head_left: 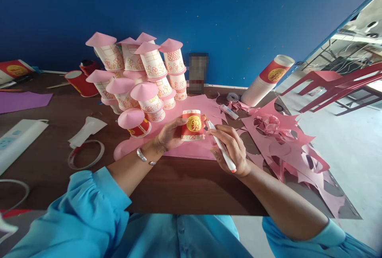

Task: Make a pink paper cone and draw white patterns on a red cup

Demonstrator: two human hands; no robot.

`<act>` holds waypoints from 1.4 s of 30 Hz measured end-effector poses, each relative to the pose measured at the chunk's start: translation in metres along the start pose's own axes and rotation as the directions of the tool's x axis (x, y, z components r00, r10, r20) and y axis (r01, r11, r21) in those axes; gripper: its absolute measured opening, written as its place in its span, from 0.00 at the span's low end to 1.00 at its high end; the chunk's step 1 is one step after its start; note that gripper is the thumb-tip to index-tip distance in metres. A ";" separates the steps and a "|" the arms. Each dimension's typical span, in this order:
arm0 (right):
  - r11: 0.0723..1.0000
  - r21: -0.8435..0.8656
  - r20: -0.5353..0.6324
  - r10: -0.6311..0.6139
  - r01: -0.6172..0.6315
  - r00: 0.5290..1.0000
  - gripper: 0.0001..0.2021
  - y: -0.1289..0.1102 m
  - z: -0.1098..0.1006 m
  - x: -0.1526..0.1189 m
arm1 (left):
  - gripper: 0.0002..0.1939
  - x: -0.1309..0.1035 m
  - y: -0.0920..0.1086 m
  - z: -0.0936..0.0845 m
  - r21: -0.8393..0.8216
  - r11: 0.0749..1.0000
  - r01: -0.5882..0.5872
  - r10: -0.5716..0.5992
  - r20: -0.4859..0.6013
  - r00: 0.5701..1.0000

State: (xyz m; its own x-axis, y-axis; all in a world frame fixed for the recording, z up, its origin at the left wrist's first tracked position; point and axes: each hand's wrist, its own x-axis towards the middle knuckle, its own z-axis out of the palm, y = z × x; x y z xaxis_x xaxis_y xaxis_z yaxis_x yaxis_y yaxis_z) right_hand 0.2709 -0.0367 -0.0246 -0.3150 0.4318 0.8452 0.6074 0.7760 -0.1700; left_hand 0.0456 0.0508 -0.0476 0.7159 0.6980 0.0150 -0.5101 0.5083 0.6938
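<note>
My left hand [173, 132] grips a red and white paper cup [192, 126] with a round gold emblem, its wide rim turned down. Drawn patterns run along the cup's white band. Between the fingers of my right hand [229, 146] is a white marker [222, 148] with an orange-red end, its tip pointing up toward the cup's right side. Pink paper sheets [203, 108] lie under the cup. To the left stand stacked decorated cups [153, 61] with pink paper cones [145, 90] as roofs. A red cup with a pink cone [131, 118] is nearest my left hand.
Cut pink paper scraps [277, 138] cover the table's right side. A leaning stack of paper cups [267, 81], a glue tube [229, 111] and a tape roll [232, 97] are behind. At left lie a tape ring [86, 154], a power strip [18, 142] and purple paper [24, 102].
</note>
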 end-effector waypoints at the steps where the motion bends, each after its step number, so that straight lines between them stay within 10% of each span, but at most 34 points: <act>1: 1.000 -0.006 0.006 0.000 0.000 1.000 0.25 0.000 0.001 0.000 | 0.25 0.000 0.000 0.001 0.017 1.000 0.000 0.001 -0.007 1.000; 30: 1.000 0.021 -0.031 0.019 -0.018 0.999 0.08 -0.005 0.007 0.008 | 0.33 -0.001 0.000 0.004 0.394 0.918 -0.037 0.020 0.048 0.999; 42: 1.000 0.020 -0.057 0.002 -0.001 0.998 0.11 -0.002 0.007 0.009 | 0.20 0.004 0.003 0.000 0.211 0.976 -0.058 0.053 0.033 0.998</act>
State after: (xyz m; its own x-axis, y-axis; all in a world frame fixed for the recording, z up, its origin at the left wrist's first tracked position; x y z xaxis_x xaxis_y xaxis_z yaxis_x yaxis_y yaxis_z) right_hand 0.2621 -0.0317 -0.0202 -0.2713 0.4066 0.8724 0.5933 0.7843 -0.1811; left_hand 0.0473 0.0548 -0.0457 0.7037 0.7065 0.0755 -0.4391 0.3489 0.8279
